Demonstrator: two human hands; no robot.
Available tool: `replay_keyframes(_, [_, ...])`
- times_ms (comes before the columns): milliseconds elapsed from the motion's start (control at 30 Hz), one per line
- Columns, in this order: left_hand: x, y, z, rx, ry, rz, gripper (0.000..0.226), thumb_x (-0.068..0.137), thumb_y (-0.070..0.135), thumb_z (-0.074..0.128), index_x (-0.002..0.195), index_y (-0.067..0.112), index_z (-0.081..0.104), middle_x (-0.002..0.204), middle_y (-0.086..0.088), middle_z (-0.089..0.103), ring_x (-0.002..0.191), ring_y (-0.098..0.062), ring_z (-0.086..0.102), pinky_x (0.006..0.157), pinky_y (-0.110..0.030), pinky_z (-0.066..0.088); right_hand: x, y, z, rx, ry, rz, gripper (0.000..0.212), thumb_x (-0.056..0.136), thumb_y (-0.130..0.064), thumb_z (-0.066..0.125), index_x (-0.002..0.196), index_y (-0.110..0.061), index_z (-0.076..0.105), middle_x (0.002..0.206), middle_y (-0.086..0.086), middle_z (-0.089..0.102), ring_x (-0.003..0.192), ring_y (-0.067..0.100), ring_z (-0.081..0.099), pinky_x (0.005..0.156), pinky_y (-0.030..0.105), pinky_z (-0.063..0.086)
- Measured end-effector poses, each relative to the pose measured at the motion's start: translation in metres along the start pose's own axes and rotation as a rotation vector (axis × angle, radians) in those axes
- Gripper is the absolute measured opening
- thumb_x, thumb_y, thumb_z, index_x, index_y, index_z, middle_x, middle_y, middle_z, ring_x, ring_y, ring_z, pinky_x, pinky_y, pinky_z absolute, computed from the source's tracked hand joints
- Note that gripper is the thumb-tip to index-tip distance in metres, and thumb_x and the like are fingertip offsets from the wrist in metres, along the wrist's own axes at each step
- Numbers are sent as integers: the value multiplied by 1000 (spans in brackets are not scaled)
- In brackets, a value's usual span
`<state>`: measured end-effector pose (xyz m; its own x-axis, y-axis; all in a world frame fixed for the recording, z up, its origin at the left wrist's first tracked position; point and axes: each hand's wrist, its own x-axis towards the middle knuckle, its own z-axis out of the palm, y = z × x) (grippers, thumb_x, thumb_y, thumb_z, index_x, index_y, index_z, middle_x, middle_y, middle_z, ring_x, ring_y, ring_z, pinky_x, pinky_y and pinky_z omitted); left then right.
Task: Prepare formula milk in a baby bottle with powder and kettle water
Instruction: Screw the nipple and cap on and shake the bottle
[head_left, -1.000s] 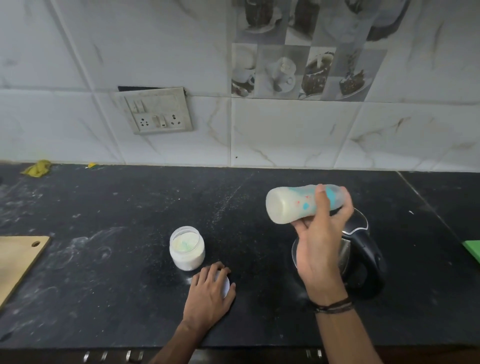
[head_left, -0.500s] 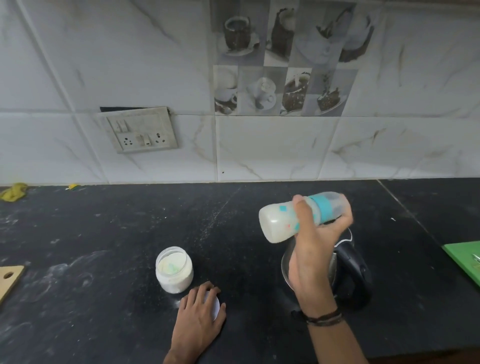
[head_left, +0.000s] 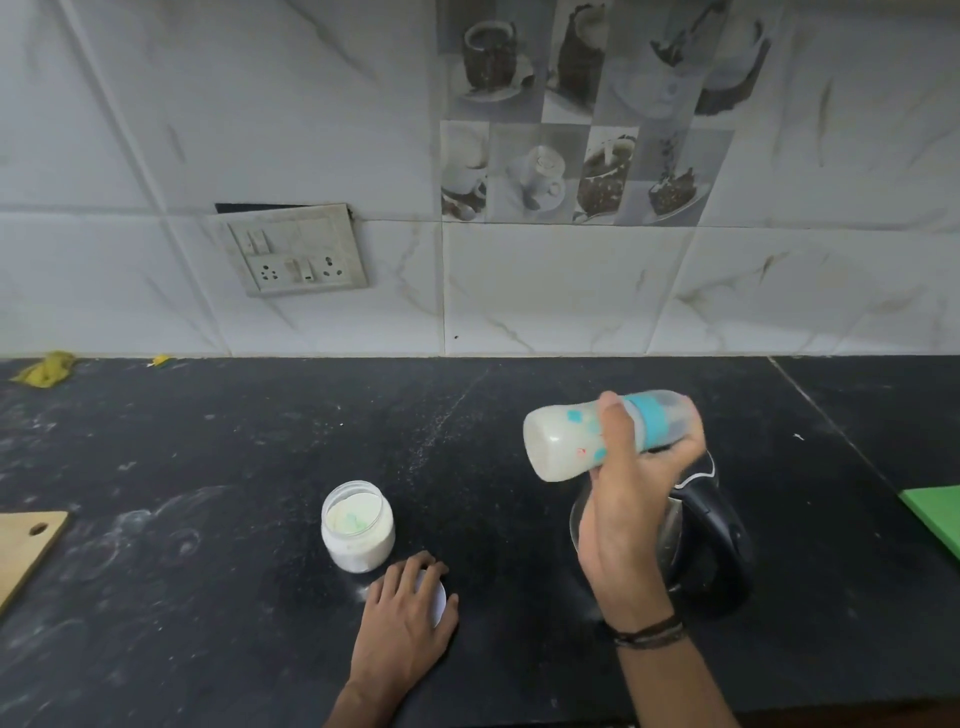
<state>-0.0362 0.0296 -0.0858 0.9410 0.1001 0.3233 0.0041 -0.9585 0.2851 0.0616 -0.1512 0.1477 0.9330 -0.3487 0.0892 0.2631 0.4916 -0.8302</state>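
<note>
My right hand (head_left: 631, 499) grips a baby bottle (head_left: 563, 441) sideways in the air, base to the left and teal collar to the right, with milky liquid inside. It hovers above a black and steel kettle (head_left: 711, 535) on the dark counter. An open jar of white powder (head_left: 357, 525) stands left of centre. My left hand (head_left: 402, 618) lies flat on the counter just in front of the jar, covering a white round lid (head_left: 438, 603).
A wooden board (head_left: 26, 545) sits at the left edge and a green board (head_left: 935, 514) at the right edge. A yellow cloth (head_left: 44, 369) lies by the tiled wall. A socket plate (head_left: 298, 249) hangs on the wall. Powder dusts the black counter (head_left: 208, 441).
The bottle in my right hand has shifted a little between frames, staying sideways above the kettle. The view has tilted upward. My left hand stays on the lid.
</note>
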Motion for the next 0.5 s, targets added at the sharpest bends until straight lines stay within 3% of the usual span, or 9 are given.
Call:
replay_keyframes(100, [-1, -1, 0, -5, -5, 1, 39, 89, 50, 51, 110, 25, 72, 121, 7, 67, 104, -19, 66, 84, -37, 55, -4, 3, 2, -168, -173, 6, 79, 66, -27, 91, 131, -40, 48, 122, 2, 61, 91, 13, 70, 75, 32, 61])
replay_keyframes(233, [1, 0, 0, 4, -3, -3, 39, 88, 50, 52, 110, 25, 72, 120, 6, 67, 102, -19, 67, 84, -37, 55, 2, 3, 2, 6, 3, 13, 78, 69, -32, 89, 134, -35, 45, 120, 2, 62, 97, 15, 71, 85, 45, 63])
replay_keyframes(367, [-1, -2, 1, 2, -22, -1, 38, 90, 51, 52, 112, 27, 71, 123, 7, 66, 106, -18, 65, 86, -36, 55, -5, 8, 5, -154, -169, 15, 77, 68, -26, 89, 133, -35, 49, 109, -11, 67, 90, 11, 70, 74, 29, 60])
replay_keyframes(433, [0, -3, 1, -1, -20, -7, 37, 90, 51, 53, 112, 28, 70, 123, 8, 65, 105, -17, 65, 86, -35, 54, -1, 7, 5, -76, -40, -47, 81, 69, -27, 89, 137, -30, 45, 114, -10, 66, 92, 10, 71, 77, 31, 60])
replay_keyframes(500, [1, -1, 3, 2, -18, -8, 35, 90, 51, 55, 112, 28, 69, 123, 8, 65, 104, -17, 64, 85, -34, 53, 6, 6, 4, -33, 58, -64, 83, 71, -29, 89, 138, -26, 41, 123, 0, 62, 96, 12, 71, 81, 42, 63])
